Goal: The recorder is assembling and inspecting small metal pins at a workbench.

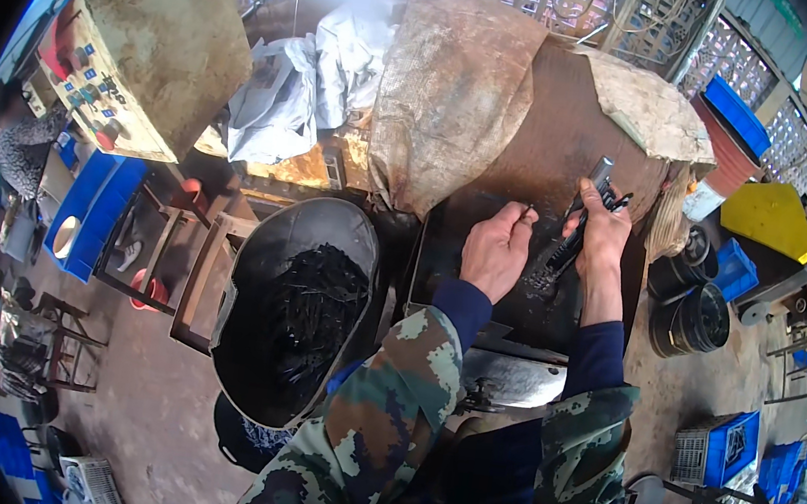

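Observation:
My right hand point(602, 231) is closed round a bundle of dark, narrow metal pieces point(602, 166), one with a paler end pointing up and away. Just to its left, my left hand point(497, 251) is held in a pinch, a small dark tip showing at its fingertips; what that piece is cannot be made out. Both hands are over a dark, grimy work surface point(468, 222), with small dark bits scattered under the right hand. To the left of my left arm stands a deep dark oval tub point(249, 278) holding a heap of thin black strips point(323, 293).
A rusty curved housing point(583, 103) rises behind my hands, partly draped with stained cloth point(454, 87). White sacks point(277, 95) and a control box point(102, 84) are at left, where a person point(29, 146) works. Black buckets point(689, 322) stand at right on the floor.

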A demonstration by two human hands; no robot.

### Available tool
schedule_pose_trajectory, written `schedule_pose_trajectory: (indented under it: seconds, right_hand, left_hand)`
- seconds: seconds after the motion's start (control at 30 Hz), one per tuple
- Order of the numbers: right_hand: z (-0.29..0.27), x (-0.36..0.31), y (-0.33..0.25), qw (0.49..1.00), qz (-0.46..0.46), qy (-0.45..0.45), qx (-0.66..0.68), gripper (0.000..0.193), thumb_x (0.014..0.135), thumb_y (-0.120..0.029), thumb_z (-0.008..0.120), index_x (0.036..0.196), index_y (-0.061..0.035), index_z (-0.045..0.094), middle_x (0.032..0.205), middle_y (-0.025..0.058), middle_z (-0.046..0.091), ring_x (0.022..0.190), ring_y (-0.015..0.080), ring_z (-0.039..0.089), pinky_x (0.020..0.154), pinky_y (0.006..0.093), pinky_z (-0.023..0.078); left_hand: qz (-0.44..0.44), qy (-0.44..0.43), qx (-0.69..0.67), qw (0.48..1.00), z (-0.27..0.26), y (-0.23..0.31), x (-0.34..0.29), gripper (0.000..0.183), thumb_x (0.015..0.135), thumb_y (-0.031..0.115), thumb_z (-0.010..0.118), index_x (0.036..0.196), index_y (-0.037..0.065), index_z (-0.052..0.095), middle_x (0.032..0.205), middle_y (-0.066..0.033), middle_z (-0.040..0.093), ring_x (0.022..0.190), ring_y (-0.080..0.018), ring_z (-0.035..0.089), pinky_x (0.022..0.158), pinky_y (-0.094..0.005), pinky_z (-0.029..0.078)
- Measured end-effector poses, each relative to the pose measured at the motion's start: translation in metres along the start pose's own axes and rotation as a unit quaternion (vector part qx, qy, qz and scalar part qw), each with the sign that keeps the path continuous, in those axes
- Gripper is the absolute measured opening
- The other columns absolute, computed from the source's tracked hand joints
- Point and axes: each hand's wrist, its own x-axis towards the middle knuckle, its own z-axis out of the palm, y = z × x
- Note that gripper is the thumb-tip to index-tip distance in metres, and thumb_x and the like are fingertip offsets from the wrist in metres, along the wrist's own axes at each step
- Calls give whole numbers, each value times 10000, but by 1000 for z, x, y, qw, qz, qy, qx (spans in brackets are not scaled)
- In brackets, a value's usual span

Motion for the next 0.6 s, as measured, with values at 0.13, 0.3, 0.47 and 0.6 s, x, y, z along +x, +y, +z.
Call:
schedule_pose_trajectory:
  seconds: [0.13, 0.3, 0.47, 0.6]
  right_hand:
    - [-4, 11, 4, 1000, 9, 3, 20, 229, 895, -122, 721, 1050, -35, 578, 632, 28, 553, 418, 124, 514, 354, 275, 423]
    - [3, 13, 5, 999, 21, 24, 40, 228, 868, -128, 740, 996, -61, 564, 634, 30, 553, 410, 126, 517, 350, 273, 429]
    - [6, -3, 3, 989, 43, 42, 133, 131, 915, -114, 679, 990, -42, 600, 713, 54, 564, 507, 169, 560, 438, 323, 489]
    - [-11, -14, 8, 970, 84, 62, 220, 83, 959, -85, 595, 1011, -22, 608, 758, 75, 591, 562, 186, 583, 475, 347, 523]
  left_hand:
    - [-14, -2, -30, 999, 15, -6, -1, 179, 954, 191, 553, 988, 58, 668, 901, -197, 691, 868, -379, 673, 758, -404, 517]
    - [-36, 27, -128, 991, 21, -30, 8, 167, 942, 128, 555, 965, 20, 679, 908, -108, 657, 844, -197, 623, 799, -316, 477]
    - [-94, 48, -155, 982, 21, -29, 8, 214, 918, 129, 517, 975, 33, 699, 866, -42, 633, 784, -124, 559, 729, -274, 454]
    - [-185, 35, -227, 955, 31, -19, 0, 217, 908, 142, 529, 968, 31, 706, 851, -18, 638, 758, -124, 554, 684, -263, 442]
